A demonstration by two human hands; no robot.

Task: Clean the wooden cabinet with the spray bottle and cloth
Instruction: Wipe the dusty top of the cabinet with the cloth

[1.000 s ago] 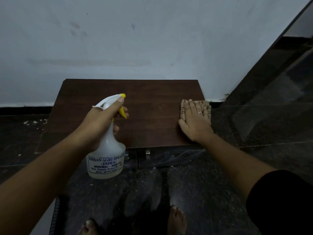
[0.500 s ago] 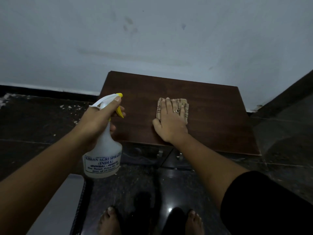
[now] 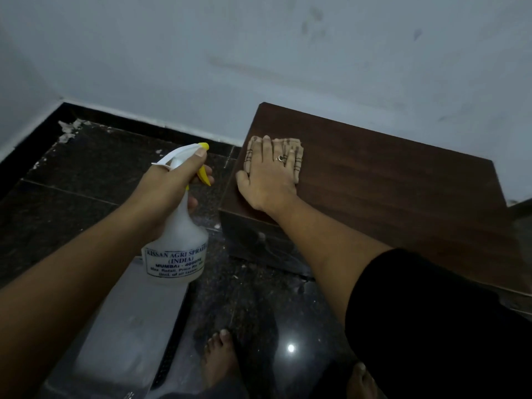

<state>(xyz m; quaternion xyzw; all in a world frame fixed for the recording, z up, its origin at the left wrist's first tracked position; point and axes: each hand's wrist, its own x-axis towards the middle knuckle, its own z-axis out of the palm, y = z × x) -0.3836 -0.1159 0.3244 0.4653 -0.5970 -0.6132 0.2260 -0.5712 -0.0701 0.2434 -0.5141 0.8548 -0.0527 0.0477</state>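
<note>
Cabinet (image 3: 388,197) top sits under right grip (image 3: 267,180), which lies flat with fingers straight, pressing cloth (image 3: 299,168) at its left edge. Left grip (image 3: 164,191) is clenched round spray bottle (image 3: 175,240), off left of right grip over floor (image 3: 100,174). Risks: a leftward stroke drags cloth off the edge; a stray squeeze wets floor. Open wood lies right of right grip, wall (image 3: 259,53) beyond.
</note>
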